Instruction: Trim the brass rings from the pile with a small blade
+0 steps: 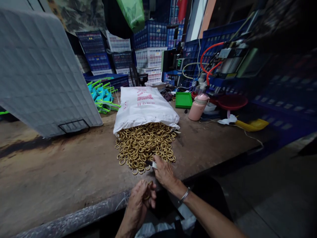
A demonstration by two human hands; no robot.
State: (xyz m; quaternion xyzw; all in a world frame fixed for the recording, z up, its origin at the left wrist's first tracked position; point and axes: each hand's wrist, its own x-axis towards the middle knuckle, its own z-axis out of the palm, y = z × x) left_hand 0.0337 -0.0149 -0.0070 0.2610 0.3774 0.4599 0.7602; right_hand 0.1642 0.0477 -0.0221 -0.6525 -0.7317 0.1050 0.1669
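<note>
A heap of brass-coloured rings [145,143] spills from the mouth of a white printed sack [146,105] onto the table. My left hand [141,198] is curled in front of the table's front edge, its fingers closed around at least one brass ring [148,195]. Beside it, at the near side of the heap, my right hand [164,172] grips a small tool with a dark tip and a pale, shiny part [151,163]. The tip is over the nearest rings; whether it touches them I cannot tell. The tool's exact kind is unclear, its rear being hidden in my fist.
A tall pale padded panel [49,72] stands on the brown table [74,165] at left. Green and teal plastic pieces [104,96] lie behind it. To the right are a green tray [183,100], a pink bottle [198,107] and a yellow scoop [252,125]. Stacked crates [151,34] fill the back.
</note>
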